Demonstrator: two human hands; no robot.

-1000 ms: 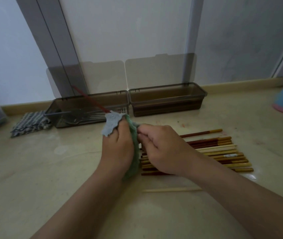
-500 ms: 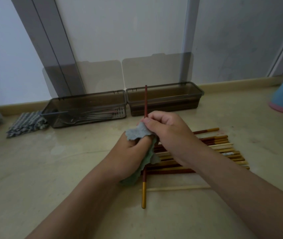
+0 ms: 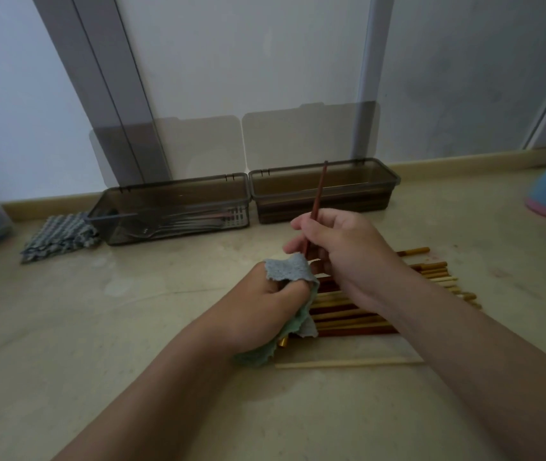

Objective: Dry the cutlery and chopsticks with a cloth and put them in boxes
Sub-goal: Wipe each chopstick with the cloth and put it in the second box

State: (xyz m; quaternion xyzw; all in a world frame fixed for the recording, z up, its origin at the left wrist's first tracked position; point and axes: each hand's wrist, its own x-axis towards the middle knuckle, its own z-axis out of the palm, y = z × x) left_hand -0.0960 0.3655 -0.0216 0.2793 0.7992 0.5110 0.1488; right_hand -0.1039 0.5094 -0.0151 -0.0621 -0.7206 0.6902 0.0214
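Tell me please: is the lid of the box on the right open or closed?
Open. The lid of the right box stands upright behind it against the wall, leaving the top uncovered.

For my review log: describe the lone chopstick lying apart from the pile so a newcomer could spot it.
Find the right-hand open brown box by the wall, then the chopstick pile in front of it. Nearer the camera than that pile lies the lone chopstick: plain pale wood, on its own, while its neighbours are bunched, some dark red.
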